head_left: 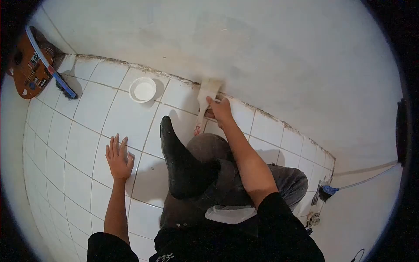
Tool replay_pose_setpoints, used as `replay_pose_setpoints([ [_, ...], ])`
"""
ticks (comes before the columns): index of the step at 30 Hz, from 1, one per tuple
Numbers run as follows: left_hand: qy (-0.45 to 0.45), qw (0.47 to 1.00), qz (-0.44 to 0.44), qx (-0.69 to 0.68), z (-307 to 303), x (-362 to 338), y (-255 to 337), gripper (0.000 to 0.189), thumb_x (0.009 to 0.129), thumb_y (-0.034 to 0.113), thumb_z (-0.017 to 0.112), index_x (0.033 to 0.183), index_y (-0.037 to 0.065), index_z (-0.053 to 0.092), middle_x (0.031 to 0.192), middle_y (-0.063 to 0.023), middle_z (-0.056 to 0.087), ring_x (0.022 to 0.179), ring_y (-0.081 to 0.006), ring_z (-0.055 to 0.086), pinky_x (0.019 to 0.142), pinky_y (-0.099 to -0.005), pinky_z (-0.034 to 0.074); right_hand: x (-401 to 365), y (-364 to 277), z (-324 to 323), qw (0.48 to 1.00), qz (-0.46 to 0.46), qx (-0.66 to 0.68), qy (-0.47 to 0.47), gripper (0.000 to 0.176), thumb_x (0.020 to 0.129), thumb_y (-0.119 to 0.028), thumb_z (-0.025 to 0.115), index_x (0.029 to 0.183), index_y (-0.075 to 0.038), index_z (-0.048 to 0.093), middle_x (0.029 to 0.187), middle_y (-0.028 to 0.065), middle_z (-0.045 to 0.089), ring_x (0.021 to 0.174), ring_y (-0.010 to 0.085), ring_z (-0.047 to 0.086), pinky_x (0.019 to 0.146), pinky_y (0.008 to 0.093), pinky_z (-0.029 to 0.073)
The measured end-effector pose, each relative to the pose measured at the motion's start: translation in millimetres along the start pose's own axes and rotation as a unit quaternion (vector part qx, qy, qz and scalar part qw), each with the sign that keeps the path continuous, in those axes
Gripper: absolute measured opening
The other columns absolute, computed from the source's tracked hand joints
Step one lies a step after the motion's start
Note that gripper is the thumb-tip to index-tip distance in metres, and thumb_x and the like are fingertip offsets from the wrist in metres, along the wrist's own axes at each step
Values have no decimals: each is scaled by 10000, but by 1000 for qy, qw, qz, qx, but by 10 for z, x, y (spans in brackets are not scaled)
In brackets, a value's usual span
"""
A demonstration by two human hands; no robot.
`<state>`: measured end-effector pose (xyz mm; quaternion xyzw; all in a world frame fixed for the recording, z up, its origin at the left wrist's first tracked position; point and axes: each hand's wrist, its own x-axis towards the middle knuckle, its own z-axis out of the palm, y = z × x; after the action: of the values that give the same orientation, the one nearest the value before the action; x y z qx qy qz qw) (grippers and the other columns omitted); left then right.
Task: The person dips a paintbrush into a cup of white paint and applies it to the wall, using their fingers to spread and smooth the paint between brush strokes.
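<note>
My right hand (220, 112) grips a wide, pale paintbrush (207, 92) by its handle, whose end has reddish marks. Its broad end is slightly blurred and meets the foot of the pale wall (262, 56), just above the floor edge. Off to the left, my left hand (118, 158) rests flat on the white tiled floor (131, 115), fingers spread and holding nothing. A white plastic tub (142, 90) with white contents stands on the tiles near the wall, left of the brush.
My leg in a black sock (185, 163) is folded between my arms. A whitish plastic piece (230, 214) lies on my lap. A guitar (29, 70) and a blue brush (63, 83) lean at far left; a blue-headed broom (328, 191) stands right.
</note>
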<state>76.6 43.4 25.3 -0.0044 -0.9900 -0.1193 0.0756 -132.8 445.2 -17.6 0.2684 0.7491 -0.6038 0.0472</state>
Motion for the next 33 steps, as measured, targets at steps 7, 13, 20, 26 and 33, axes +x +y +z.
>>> replay_pose_setpoints([
  [7, 12, 1000, -17, -3, -27, 20, 41, 600, 856, 170, 570, 1456, 172, 563, 1603, -125, 430, 1517, -340, 338, 1247, -561, 198, -536, -745, -6, 978, -144, 56, -140, 585, 986, -199, 714, 1430, 54, 429, 1157, 189, 686, 929, 264, 736, 760, 406, 659],
  [13, 10, 1000, -14, -8, -20, 20, 19, 606, 847, 174, 557, 1452, 173, 566, 1597, -130, 436, 1515, -344, 344, 1246, -567, 197, -412, -751, 3, 988, -115, 72, -68, 429, 961, -209, 737, 1246, 79, 595, 1100, 181, 719, 978, 245, 706, 825, 390, 591],
  [20, 2, 1000, -12, 1, 2, 12, 3, 632, 835, 180, 568, 1467, 162, 540, 1609, -127, 413, 1528, -344, 319, 1250, -568, 188, -619, -569, 21, 973, 100, 111, -177, 525, 927, -206, 773, 1259, 130, 545, 1035, 206, 704, 805, 264, 744, 659, 380, 633],
  [26, -4, 1000, -7, 4, 5, 1, 5, 662, 823, 179, 585, 1481, 152, 516, 1622, -125, 392, 1533, -342, 308, 1249, -575, 194, -810, -788, 120, 971, 52, 144, -182, 525, 944, -193, 749, 1356, 32, 515, 974, 148, 692, 754, 237, 723, 631, 365, 602],
  [33, 17, 1000, -7, 9, 61, -18, -1, 622, 842, 195, 570, 1464, 175, 552, 1616, -112, 405, 1533, -339, 303, 1255, -560, 183, -893, -914, 12, 931, 9, 191, -310, 321, 987, -150, 627, 1271, -1, 651, 1022, 109, 695, 903, 217, 715, 779, 344, 602],
])
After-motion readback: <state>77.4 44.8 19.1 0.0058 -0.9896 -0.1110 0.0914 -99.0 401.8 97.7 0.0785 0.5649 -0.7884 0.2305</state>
